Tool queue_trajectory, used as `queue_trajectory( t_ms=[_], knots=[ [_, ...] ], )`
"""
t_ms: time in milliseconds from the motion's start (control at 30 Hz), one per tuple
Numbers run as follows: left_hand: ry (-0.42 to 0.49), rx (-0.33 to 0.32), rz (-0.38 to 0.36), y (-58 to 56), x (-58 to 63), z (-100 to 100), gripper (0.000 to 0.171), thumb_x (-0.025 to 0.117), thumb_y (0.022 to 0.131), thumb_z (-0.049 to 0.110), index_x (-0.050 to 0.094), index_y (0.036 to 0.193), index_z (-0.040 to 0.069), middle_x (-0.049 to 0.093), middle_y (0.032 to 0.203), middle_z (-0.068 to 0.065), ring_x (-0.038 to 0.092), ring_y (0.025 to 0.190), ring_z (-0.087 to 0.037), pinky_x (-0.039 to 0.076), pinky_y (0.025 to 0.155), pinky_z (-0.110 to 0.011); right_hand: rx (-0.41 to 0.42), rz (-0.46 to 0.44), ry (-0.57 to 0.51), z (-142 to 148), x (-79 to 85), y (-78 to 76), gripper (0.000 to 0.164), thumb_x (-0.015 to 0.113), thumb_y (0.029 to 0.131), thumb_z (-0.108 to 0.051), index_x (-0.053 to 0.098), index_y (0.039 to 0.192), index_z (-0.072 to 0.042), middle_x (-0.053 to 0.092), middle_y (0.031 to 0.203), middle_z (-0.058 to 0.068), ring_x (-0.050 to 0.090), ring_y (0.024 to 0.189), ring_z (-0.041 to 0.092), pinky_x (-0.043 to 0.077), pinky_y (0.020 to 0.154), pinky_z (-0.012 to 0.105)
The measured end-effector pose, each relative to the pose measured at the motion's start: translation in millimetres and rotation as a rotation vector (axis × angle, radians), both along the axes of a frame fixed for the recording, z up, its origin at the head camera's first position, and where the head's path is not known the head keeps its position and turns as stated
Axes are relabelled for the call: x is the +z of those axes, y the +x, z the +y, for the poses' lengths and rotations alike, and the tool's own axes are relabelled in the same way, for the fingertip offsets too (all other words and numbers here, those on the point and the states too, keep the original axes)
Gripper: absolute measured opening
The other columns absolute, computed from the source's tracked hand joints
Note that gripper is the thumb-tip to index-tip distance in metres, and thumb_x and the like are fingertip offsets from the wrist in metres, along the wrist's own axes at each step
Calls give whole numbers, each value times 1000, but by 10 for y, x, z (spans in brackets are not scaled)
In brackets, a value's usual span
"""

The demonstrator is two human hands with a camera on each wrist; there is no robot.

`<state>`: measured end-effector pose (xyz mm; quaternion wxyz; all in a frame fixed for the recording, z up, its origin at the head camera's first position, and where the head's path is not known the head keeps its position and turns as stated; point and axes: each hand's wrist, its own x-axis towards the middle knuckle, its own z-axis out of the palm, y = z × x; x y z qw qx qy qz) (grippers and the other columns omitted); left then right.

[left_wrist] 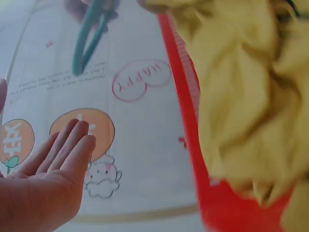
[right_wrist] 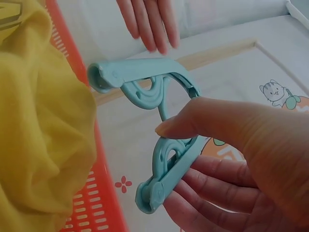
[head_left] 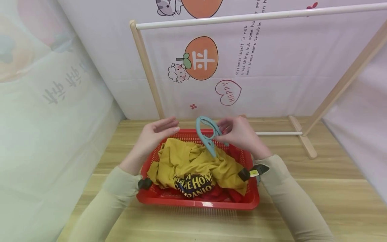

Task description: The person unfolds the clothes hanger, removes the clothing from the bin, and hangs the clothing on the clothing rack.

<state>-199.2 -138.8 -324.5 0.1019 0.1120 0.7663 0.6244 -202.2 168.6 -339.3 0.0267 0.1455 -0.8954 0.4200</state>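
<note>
In my right hand (head_left: pixel 239 134) is a light blue plastic folding hanger (right_wrist: pixel 140 72), pinched between thumb and fingers above the back of the basket. Both of the hanger's arms are folded toward each other, best seen in the right wrist view. My left hand (head_left: pixel 152 136) is held over the basket's back left part, its fingers extended and holding nothing, apart from the hanger. Below both hands lies a crumpled mustard-yellow T-shirt (head_left: pixel 178 156) with a dark printed design, heaped in a red plastic basket (head_left: pixel 193 202). Some red cloth (head_left: pixel 216 195) shows beneath the shirt.
Behind the basket stands a clothes rack with a white top bar (head_left: pixel 211 21) and wooden legs (head_left: pixel 148 70). Its lower white rod (head_left: pixel 278 133) runs near the table's back edge. The wooden table (head_left: pixel 338 188) is bordered by printed white sheets (head_left: pixel 272 90) at the back and sides.
</note>
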Motion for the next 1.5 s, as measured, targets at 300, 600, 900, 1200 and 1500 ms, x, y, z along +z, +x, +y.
queue_trajectory(
  t_ms=[300, 600, 900, 1200, 1500],
  knots=[
    [215, -4, -191, -142, -172, 367, 55, 77, 94, 19, 57, 142, 1, 59, 141, -9, 61, 123, -21, 46, 105, -31, -25, 10, -9, -48, 27, -10, 40, 90, 76, -19, 72, 109, -5, 72, 91, 6, 70, 79, 22, 60, 69, 37],
    [292, -9, -285, -146, -332, 566, 44, 75, 95, 16, 63, 131, -6, 73, 111, -19, 70, 108, -31, 54, 95, -41, -46, 35, -17, -93, 21, 7, 40, 91, 76, -18, 72, 108, -4, 72, 91, 6, 71, 78, 21, 60, 72, 38],
    [313, -6, -268, -132, -408, 661, 34, 74, 96, 13, 68, 122, -8, 74, 106, -21, 74, 96, -29, 57, 90, -43, -52, 39, 3, -91, -2, 37, 41, 89, 78, -17, 71, 112, -2, 72, 94, 9, 70, 82, 24, 60, 75, 40],
    [300, 21, -259, -146, -382, 647, 33, 72, 97, 12, 68, 125, -6, 73, 107, -21, 74, 96, -29, 57, 89, -43, 27, 124, -33, -8, 22, 82, 29, 75, 95, -14, 72, 123, -6, 75, 109, 7, 72, 91, 21, 60, 81, 39],
    [291, -2, -300, -198, -385, 610, 42, 69, 99, 11, 60, 136, -5, 71, 115, -23, 73, 99, -30, 58, 86, -38, 210, 300, 35, 84, -117, 113, 41, 77, 88, 4, 73, 126, -9, 65, 135, 2, 62, 123, 26, 55, 94, 41]
  ],
)
